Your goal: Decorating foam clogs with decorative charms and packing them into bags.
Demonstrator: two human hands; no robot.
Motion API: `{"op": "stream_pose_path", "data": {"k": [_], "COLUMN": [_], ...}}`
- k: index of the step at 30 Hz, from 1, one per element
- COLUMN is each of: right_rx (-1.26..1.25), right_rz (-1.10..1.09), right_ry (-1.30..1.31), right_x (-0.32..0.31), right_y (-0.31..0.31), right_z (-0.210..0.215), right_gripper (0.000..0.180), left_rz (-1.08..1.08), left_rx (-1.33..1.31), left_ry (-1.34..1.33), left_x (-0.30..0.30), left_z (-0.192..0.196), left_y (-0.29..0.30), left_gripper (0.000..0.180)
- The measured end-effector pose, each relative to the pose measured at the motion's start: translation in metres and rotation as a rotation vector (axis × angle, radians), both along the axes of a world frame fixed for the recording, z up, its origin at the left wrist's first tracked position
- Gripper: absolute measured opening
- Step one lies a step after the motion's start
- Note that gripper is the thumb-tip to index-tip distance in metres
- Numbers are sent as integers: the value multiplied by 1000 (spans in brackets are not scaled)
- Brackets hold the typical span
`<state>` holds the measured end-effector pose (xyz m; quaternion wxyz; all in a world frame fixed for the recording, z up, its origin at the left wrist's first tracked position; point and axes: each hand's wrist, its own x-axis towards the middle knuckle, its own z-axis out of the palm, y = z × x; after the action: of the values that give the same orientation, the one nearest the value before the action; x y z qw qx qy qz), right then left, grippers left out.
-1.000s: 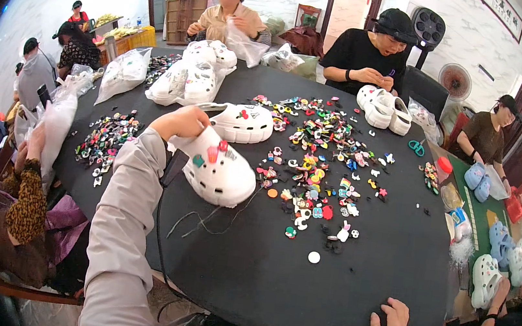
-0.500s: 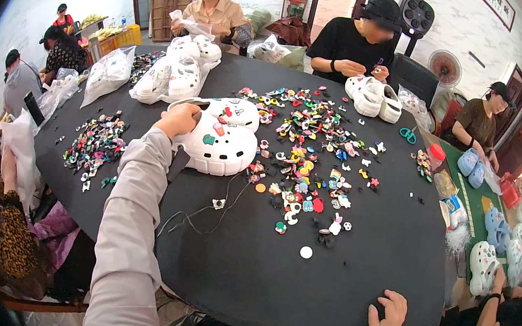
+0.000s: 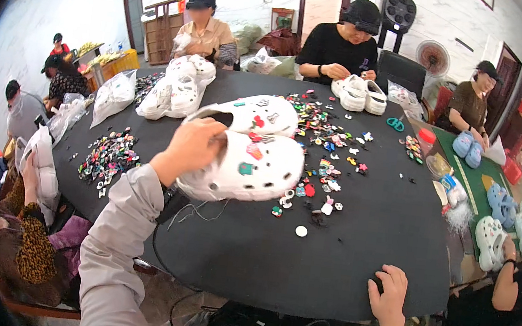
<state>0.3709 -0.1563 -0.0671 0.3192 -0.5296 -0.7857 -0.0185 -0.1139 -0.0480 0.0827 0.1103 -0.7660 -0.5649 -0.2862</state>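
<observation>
My left hand point(image 3: 194, 149) is closed on a pair of white clogs point(image 3: 268, 172), gripping them at their openings. The clogs sit side by side, toes pointing right, and appear raised above the black table point(image 3: 300, 269). Colourful shoe charms are fixed in their tops, among them a green one, a drink cup and red cherries. Behind and to the right of the clogs spreads a heap of loose charms point(image 3: 317, 127), partly hidden by them. My right hand point(image 3: 389, 299) rests on the table's near right edge, empty, with its fingers loosely bent and apart.
Another charm pile point(image 3: 108, 156) lies at the left. More white clogs point(image 3: 178, 91) stand farther back. A white disc point(image 3: 301, 231), teal scissors point(image 3: 395, 124) and a thin cord point(image 3: 200, 211) are on the table. Co-workers sit around; a green side table point(image 3: 467, 182) holds blue clogs point(image 3: 466, 149).
My left hand has lifted the white clogs and brought them nearer, to the right. My right hand stays at the table edge. The view has shifted slightly.
</observation>
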Motion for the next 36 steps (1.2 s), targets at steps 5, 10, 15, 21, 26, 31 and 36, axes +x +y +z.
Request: {"op": "stream_pose_path", "data": {"k": [5, 10, 15, 21, 26, 31, 36], "right_rx": [94, 41, -79, 49, 206, 121, 47], "right_rz": [121, 195, -141, -180, -86, 121, -41], "right_ry": [152, 321, 118, 55, 106, 47, -161], "right_x": [-28, -48, 15, 28, 13, -39, -41], "right_y": [-25, -47, -28, -29, -37, -26, -9], "right_z": [13, 39, 8, 29, 75, 83, 73], "right_gripper": [41, 80, 67, 47, 43, 53, 56], "left_rz": [-259, -340, -564, -772, -635, -572, -657], "left_rx": [-130, -133, -469, -299, -369, -329, -148], "left_ry": [-101, -221, -408, -258, 32, 68, 192], "left_x": [118, 229, 272, 242, 187, 180, 206], "left_z": [-8, -46, -74, -44, -50, -66, -58], "left_y": [-9, -17, -31, -52, -50, -45, -54], "left_gripper": [16, 21, 30, 38, 62, 53, 37]}}
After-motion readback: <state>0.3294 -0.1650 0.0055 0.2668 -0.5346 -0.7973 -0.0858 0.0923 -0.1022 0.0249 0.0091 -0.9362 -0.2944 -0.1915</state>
